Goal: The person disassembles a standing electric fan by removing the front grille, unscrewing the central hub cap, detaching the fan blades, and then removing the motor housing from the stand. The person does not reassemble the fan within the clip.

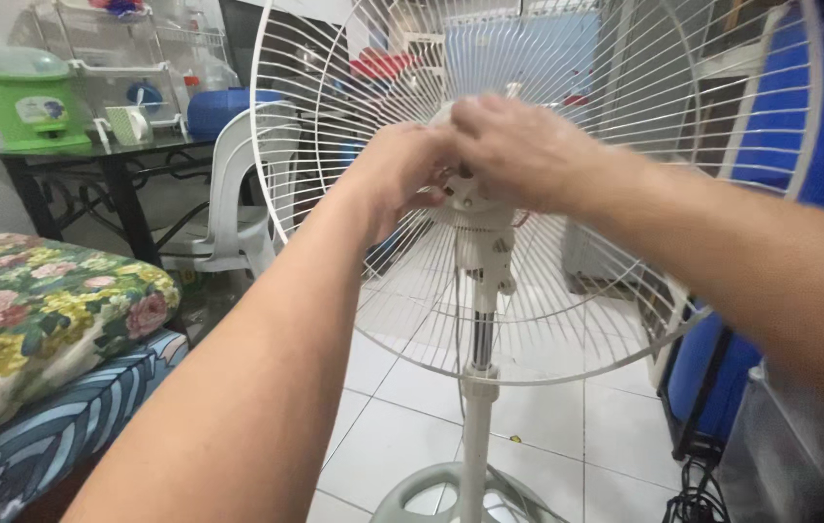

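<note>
White wire fan guard (pixel 567 291) is already sitting on the stand fan's motor hub (pixel 475 199), where the left hand (pixel 402 174) and right hand (pixel 518 145) are meeting, fingers pinching at its centre, fastening seemingly unfinished

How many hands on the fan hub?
2. Left hand grips the motor hub from the left; right hand covers it from above right, in front of the wire guard. Fingertips are partly hidden.
</note>
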